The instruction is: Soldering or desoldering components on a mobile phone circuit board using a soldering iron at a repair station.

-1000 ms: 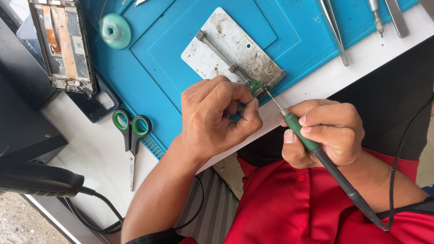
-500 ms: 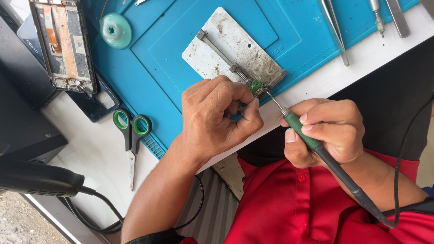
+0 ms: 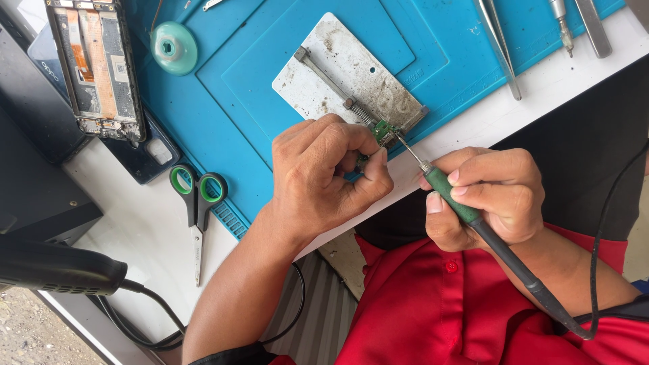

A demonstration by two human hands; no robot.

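Observation:
A small green circuit board sits at the near edge of a worn metal holder plate, at the end of the plate's spring clamp. My left hand is curled with thumb and fingertips pinched on the board's near side. My right hand grips a soldering iron by its green handle, like a pen. The thin metal tip touches the board from the right. The iron's black cable runs down across my red shirt.
The plate lies on a blue work mat. An opened phone and a teal round disc lie at the far left. Green-handled scissors, tweezers, more metal tools and a black handle with cable surround the mat.
Both hands hold almost the same pose. The iron's tip stays at the green board, with only a slight shift of my right hand.

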